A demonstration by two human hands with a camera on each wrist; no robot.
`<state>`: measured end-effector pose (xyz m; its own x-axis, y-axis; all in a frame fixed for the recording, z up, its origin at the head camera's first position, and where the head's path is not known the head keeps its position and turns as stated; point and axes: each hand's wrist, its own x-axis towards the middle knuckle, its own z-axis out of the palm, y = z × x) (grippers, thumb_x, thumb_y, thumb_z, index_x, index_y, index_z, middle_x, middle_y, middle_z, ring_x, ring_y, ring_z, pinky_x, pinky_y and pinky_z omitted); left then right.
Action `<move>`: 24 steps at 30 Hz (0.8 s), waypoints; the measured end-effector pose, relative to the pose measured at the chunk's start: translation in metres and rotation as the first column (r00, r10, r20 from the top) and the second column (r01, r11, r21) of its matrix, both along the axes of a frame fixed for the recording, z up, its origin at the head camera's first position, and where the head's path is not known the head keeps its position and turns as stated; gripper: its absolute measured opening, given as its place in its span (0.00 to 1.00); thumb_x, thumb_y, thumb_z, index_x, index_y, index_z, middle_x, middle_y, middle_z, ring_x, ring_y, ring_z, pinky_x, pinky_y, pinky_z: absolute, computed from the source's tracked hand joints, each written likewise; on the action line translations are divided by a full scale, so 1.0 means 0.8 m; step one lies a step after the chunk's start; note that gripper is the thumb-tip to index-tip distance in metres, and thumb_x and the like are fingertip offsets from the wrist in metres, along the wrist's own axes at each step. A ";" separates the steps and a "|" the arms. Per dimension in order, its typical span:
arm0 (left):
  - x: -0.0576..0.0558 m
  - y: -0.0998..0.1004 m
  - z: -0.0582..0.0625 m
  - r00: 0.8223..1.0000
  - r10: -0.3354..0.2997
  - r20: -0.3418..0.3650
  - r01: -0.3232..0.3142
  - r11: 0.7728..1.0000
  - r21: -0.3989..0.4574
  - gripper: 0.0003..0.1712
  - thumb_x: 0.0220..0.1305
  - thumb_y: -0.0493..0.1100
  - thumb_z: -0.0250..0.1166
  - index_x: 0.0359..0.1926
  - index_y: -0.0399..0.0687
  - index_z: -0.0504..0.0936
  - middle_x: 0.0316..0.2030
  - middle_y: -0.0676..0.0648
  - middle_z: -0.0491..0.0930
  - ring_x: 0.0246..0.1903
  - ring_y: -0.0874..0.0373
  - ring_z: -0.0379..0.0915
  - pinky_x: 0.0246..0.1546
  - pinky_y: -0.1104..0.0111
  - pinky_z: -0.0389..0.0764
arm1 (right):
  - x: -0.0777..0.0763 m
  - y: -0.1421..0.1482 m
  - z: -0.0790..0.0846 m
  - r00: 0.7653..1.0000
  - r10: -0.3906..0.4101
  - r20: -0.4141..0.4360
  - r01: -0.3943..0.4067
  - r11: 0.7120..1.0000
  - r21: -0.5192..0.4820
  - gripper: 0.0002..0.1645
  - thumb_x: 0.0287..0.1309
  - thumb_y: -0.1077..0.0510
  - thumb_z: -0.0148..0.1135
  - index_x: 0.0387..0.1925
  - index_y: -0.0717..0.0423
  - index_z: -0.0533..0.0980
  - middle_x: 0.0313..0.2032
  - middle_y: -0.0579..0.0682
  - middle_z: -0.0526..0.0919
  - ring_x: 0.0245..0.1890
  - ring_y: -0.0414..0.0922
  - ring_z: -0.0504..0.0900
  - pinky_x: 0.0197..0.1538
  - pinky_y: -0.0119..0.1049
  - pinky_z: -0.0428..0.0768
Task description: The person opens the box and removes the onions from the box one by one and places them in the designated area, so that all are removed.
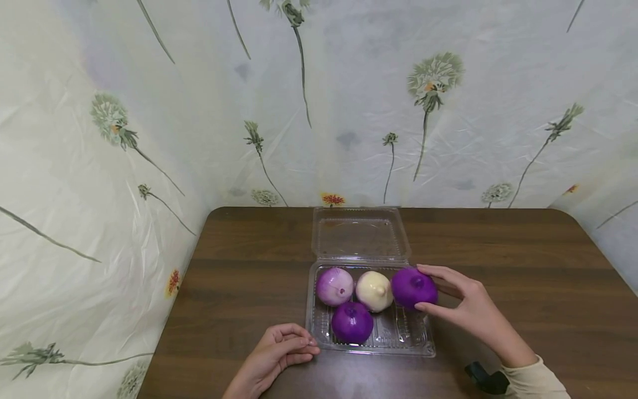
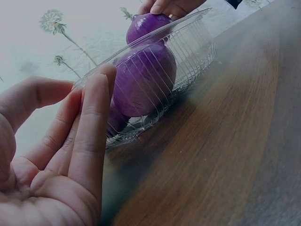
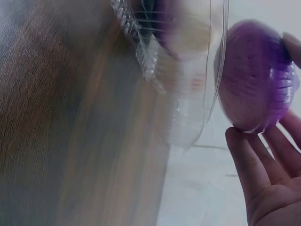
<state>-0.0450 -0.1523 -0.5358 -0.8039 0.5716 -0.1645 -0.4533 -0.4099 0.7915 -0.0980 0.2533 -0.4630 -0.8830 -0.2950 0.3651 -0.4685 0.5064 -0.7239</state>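
A clear plastic clamshell container [image 1: 389, 350] sits on the table with its lid [image 1: 359, 235] folded back. Three onions rest inside: a pale purple one [image 1: 335, 286], a whitish one [image 1: 374, 291] and a deep purple one [image 1: 352, 323]. At the container's right side, my right hand [image 1: 468, 307] grips another deep purple onion [image 1: 415, 288] between thumb and fingers. In the right wrist view that onion [image 3: 256, 75] is held above the rim. My left hand [image 1: 279, 352] pinches the container's near left corner, and its fingertips [image 2: 96, 87] meet at the rim in the left wrist view.
The brown wooden table [image 1: 239, 288] has rounded far corners. Behind and to the left hangs a pale sheet [image 1: 339, 100] printed with dandelions. A dark strap-like object [image 1: 485, 378] is by the right wrist.
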 end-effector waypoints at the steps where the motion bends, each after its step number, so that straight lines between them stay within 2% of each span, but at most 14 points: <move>1: 0.000 0.000 0.000 1.000 0.000 -0.001 0.000 1.000 0.001 0.09 0.74 0.31 0.57 0.43 0.44 0.83 0.42 0.48 0.89 0.45 0.58 0.89 0.50 0.72 0.89 | 0.000 0.001 0.000 1.000 -0.008 0.008 0.008 1.000 -0.008 0.43 0.40 0.66 0.85 0.63 0.54 0.79 0.59 0.58 0.84 0.59 0.23 0.79 0.56 0.17 0.81; 9: 0.000 -0.001 -0.001 1.000 -0.002 0.002 0.002 1.000 -0.004 0.09 0.74 0.31 0.57 0.43 0.44 0.84 0.42 0.48 0.89 0.45 0.58 0.89 0.50 0.71 0.88 | 0.000 0.009 -0.001 0.997 -0.073 0.011 0.074 0.996 -0.046 0.43 0.40 0.69 0.84 0.62 0.57 0.79 0.58 0.56 0.84 0.56 0.23 0.81 0.54 0.18 0.83; 18: 0.000 0.000 -0.001 1.000 0.002 0.015 -0.002 1.000 -0.013 0.08 0.74 0.31 0.59 0.43 0.45 0.83 0.42 0.48 0.89 0.45 0.59 0.89 0.50 0.72 0.89 | -0.003 0.026 -0.006 0.986 -0.154 0.061 0.157 0.986 -0.052 0.42 0.44 0.68 0.82 0.64 0.56 0.78 0.60 0.42 0.83 0.54 0.24 0.82 0.51 0.20 0.85; 24: 0.000 0.000 -0.001 1.000 0.003 0.007 -0.003 1.000 -0.012 0.08 0.74 0.31 0.59 0.43 0.45 0.84 0.42 0.48 0.89 0.45 0.59 0.89 0.50 0.72 0.89 | -0.003 0.036 -0.007 0.974 -0.205 0.095 0.211 0.975 -0.064 0.39 0.48 0.66 0.81 0.64 0.55 0.78 0.60 0.34 0.81 0.52 0.22 0.82 0.49 0.19 0.84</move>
